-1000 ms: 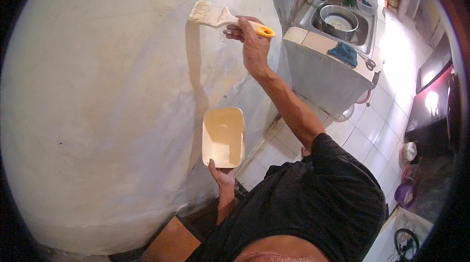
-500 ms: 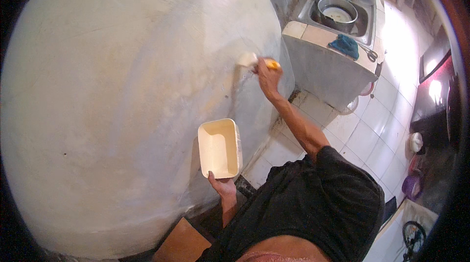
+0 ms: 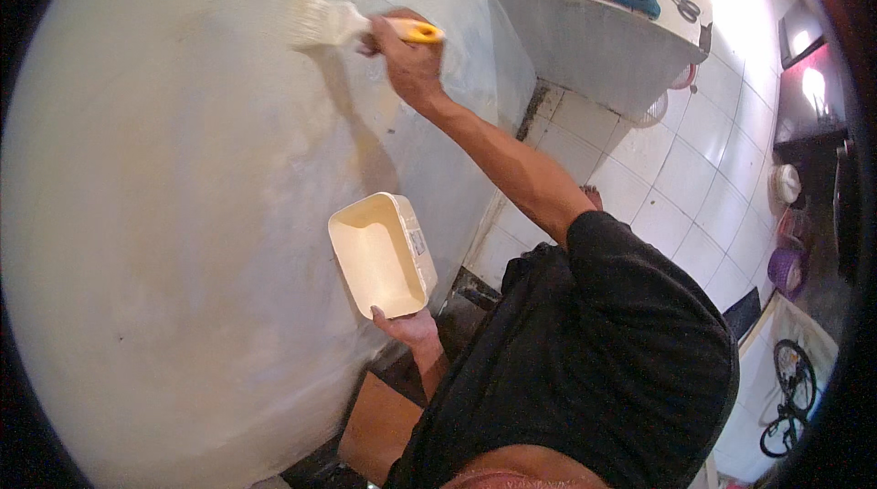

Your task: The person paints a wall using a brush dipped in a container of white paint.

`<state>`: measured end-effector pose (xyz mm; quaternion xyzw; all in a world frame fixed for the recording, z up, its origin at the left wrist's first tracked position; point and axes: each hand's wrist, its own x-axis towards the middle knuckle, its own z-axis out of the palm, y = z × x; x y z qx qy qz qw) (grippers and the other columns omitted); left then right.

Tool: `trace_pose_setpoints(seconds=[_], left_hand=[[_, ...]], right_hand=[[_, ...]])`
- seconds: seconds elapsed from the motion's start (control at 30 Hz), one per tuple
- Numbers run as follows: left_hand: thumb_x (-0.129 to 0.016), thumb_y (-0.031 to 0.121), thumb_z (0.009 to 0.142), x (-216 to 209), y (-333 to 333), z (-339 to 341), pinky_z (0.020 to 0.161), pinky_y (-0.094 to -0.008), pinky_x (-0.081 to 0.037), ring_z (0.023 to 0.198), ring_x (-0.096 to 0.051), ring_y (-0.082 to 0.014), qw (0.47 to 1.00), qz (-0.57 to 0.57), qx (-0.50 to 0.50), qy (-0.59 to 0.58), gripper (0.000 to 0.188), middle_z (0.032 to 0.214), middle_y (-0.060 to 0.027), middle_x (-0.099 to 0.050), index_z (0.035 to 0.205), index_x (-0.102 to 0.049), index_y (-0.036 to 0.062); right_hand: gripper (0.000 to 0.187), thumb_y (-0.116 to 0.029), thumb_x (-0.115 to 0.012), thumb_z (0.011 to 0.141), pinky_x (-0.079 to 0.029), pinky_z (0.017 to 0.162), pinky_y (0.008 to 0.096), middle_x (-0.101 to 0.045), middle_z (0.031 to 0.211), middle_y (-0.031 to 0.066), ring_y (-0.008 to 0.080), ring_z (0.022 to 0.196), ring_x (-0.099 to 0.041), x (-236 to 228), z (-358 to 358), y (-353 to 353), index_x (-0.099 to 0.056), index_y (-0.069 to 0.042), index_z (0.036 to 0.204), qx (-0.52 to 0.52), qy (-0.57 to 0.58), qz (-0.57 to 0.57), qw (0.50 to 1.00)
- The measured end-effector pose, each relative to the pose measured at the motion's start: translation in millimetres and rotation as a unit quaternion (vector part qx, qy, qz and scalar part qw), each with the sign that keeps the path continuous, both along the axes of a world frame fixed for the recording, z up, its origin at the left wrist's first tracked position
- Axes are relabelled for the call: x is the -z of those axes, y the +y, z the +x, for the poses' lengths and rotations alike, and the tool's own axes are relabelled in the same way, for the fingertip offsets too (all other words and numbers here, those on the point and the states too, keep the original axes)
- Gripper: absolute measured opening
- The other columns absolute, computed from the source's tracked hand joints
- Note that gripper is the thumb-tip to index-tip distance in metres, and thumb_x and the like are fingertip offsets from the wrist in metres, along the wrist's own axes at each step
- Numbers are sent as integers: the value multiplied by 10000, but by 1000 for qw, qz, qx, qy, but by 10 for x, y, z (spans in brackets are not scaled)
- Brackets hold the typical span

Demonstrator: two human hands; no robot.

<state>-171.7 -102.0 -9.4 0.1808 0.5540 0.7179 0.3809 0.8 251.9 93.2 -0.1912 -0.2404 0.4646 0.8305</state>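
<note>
One wide paintbrush (image 3: 338,25), pale bristles, yellow handle, in right hand's (image 3: 408,58) clenched grip, one cream rectangular tub (image 3: 381,254), left hand (image 3: 407,326) grasping its end.

A small rectangular label (image 3: 418,243) sits on the outer side wall of the cream tub (image 3: 379,256), pale with dark print too small to make out. The tub is held up near the wall by its lower edge in the left hand (image 3: 406,324). No other packages, signs or screens can be made out.
</note>
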Motion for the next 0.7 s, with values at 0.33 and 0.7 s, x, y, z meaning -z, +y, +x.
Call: trace_pose_setpoints(seconds=[0.33, 0.7], left_hand=[[-454, 632, 808, -173, 41, 3, 952, -619, -343, 1318, -355, -351, 999, -13, 19, 29, 776, 1458, -74, -366, 1444, -312, 210], [-431, 621, 823, -340, 86, 256, 1008, -632, -286, 1340, -320, -371, 1000, -18, -12, 21, 767, 1468, -91, -349, 1445, -312, 189]], right_hand=[[208, -207, -637, 835, -455, 504, 312, -596, 587, 37, 110, 556, -547, 1945, 186, -176, -623, -19, 745, 77, -230, -302, 922], [177, -158, -626, 906, -569, 615, 256, -664, 758, 80, 125, 677, -655, -539, 379, -302, -640, 17, 883, -24, -10, 38, 999]])
